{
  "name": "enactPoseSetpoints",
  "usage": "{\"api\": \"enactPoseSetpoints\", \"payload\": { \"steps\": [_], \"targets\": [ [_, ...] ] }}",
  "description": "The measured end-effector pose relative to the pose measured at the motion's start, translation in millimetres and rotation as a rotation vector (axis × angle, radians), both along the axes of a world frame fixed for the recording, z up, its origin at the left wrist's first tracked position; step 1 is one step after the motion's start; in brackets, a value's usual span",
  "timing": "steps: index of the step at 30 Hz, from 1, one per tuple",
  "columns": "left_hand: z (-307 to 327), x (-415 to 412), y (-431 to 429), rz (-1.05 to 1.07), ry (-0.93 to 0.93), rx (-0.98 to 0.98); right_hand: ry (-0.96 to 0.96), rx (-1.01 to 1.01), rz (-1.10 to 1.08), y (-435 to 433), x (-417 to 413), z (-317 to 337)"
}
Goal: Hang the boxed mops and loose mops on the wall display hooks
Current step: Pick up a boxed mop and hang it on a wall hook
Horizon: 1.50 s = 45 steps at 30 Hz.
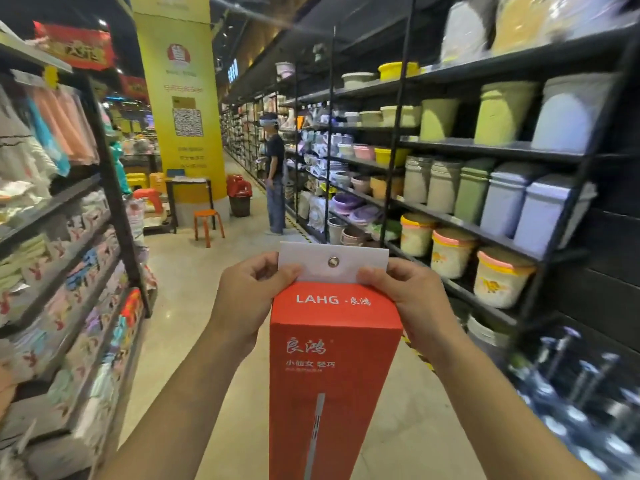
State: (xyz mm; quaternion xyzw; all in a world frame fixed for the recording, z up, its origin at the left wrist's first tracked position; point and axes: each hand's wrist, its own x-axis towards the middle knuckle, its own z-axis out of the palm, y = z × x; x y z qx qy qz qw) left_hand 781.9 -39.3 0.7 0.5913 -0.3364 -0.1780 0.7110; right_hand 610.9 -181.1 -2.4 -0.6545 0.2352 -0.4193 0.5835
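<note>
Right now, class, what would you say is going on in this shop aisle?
A person stands in a store aisle holding a tall red mop box upright in both hands. The left hand and right hand pinch the white hang tab at its top, which has a metal eyelet. No display hook is in view, so the box is not yet hung. Another person stands by the shelves farther along.

Boxed mop (332, 368): red carton with white lettering, white hanging tab (332, 263) with a silver metal eyelet. Pillar (180, 98): yellow, bearing a red emblem. Stool (207, 223): orange; shelf bins (502, 112) pale green, lavender and yellow.
</note>
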Motion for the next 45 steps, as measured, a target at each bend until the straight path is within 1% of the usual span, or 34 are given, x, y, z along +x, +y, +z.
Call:
{"api": "enactPoseSetpoints", "payload": {
  "steps": [5, 8, 11, 16, 22, 27, 36, 42, 45],
  "targets": [
    [5, 11, -73, -0.123, -0.043, -0.007, -0.014, -0.003, -0.191, -43, -8, 2],
    [7, 10, -119, -0.186, -0.049, -0.01, -0.035, -0.03, -0.258, -75, -16, 4],
    [9, 6, -169, -0.241, -0.036, -0.01, -0.05, -0.033, -0.303, -114, -25, 5],
    [15, -10, -260, -0.313, -0.041, -0.018, -0.016, -0.102, -0.357, -195, -50, 12],
    [29, -44, -376, -0.398, -0.011, -0.021, -0.008, -0.062, -0.386, -299, -90, 30],
    [27, -75, -466, -0.454, -0.009, -0.02, 0.007, -0.056, -0.433, -376, -126, 32],
    [19, -110, -615, -0.55, -0.046, -0.033, 0.048, -0.108, -0.598, -499, -165, 29],
    [29, -126, -715, -0.659, -0.065, -0.069, 0.05, -0.156, -0.733, -570, -179, 37],
    [41, -136, -764, -0.763, -0.021, -0.074, 0.043, -0.153, -0.818, -606, -186, 44]
  ]
}}
